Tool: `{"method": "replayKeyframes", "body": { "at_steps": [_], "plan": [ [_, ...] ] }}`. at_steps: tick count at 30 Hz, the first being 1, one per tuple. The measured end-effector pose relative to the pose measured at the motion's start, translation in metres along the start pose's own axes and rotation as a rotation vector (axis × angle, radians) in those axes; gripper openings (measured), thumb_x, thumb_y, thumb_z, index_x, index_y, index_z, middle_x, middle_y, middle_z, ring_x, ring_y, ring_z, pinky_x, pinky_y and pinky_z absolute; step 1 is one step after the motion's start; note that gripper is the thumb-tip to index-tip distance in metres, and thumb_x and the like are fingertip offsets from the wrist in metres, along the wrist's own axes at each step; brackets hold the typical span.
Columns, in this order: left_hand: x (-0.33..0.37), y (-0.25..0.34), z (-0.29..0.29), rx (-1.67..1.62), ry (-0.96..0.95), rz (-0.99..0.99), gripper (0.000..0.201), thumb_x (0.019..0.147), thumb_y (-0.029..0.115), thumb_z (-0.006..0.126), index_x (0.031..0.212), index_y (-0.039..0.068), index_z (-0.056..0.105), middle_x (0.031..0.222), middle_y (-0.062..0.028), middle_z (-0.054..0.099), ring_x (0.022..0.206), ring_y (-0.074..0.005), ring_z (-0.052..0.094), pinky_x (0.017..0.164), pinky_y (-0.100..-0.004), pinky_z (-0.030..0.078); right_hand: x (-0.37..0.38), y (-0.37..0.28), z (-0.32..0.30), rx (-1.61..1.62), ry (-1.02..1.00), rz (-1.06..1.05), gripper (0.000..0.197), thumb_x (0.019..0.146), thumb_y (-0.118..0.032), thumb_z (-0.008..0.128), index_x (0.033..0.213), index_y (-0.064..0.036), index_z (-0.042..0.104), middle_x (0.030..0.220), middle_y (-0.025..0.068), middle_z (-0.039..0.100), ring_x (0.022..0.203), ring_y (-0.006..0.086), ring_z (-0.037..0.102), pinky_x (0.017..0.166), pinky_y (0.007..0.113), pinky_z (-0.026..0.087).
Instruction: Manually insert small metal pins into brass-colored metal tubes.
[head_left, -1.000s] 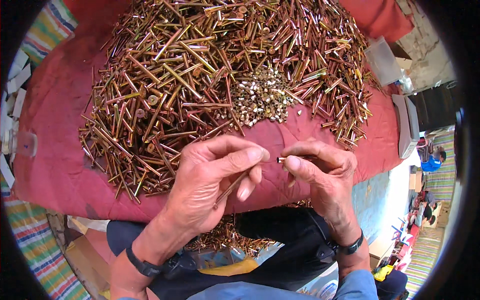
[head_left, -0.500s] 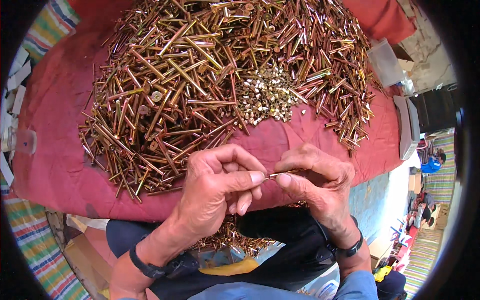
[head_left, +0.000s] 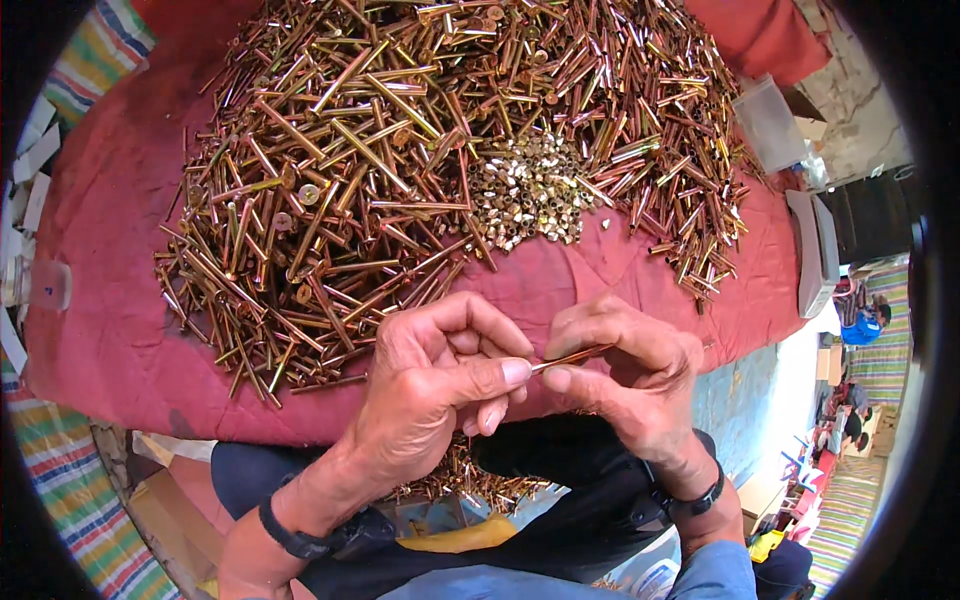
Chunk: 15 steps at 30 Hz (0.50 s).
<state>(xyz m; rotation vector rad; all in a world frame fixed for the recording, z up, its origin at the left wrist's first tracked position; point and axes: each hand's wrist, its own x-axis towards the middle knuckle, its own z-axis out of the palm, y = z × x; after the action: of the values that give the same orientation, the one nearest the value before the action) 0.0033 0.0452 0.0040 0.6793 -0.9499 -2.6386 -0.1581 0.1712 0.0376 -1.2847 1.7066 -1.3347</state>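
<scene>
Both hands meet above the near edge of the red cloth. My right hand (head_left: 640, 380) pinches a thin copper-coloured metal tube (head_left: 588, 354) between thumb and fingers, its outer end pointing right. The thumb and forefinger of my left hand (head_left: 430, 390) are closed on a small silvery metal piece (head_left: 540, 367) at the tube's left end. Whether the two are joined I cannot tell, as fingertips hide most of the piece. Beyond my hands lie a heap of flat-headed brassy bolts (head_left: 300, 220), a cluster of small silvery cone nuts (head_left: 530, 195) and a heap of short copper-coloured tubes (head_left: 690, 170).
Red cloth (head_left: 110, 270) covers the rounded work surface. A clear plastic container (head_left: 770, 125) stands at the far right, near a grey plastic bin (head_left: 815, 250). More metal pieces (head_left: 470, 480) lie below, between my legs. A person in blue (head_left: 865, 325) is far off right.
The tube has tilted, its right end now more visible above my right thumb. Both hands stay close together, with their fingers slightly shifted. The heaps look the same.
</scene>
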Motion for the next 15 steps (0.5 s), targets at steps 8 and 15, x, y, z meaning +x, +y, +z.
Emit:
{"method": "replayKeyframes", "body": {
  "at_steps": [8, 15],
  "plan": [
    [0.003, -0.001, 0.01, -0.144, 0.018, -0.272, 0.053, 0.108, 0.045, 0.037, 0.107, -0.001, 0.065, 0.08, -0.0136, 0.07, 0.042, -0.0139, 0.056, 0.032, -0.0243, 0.037, 0.007, -0.003, 0.015, -0.508, -0.021, -0.488, 0.024, 0.073, -0.001, 0.074, 0.097, -0.0047, 0.073, 0.096, 0.0107, 0.071, 0.075, 0.026, 0.066, 0.066, 0.037, 0.054],
    [0.003, 0.002, 0.007, 0.008, -0.063, -0.256, 0.017, 0.097, 0.008, 0.059, 0.099, -0.008, 0.065, 0.068, -0.0191, 0.068, 0.033, -0.0123, 0.05, 0.03, -0.023, 0.035, 0.036, 0.036, -0.033, -0.306, 0.314, 0.192, 0.017, 0.088, -0.008, 0.073, 0.102, 0.0017, 0.072, 0.092, 0.0143, 0.074, 0.08, 0.022, 0.071, 0.071, 0.032, 0.056]
  ]
}}
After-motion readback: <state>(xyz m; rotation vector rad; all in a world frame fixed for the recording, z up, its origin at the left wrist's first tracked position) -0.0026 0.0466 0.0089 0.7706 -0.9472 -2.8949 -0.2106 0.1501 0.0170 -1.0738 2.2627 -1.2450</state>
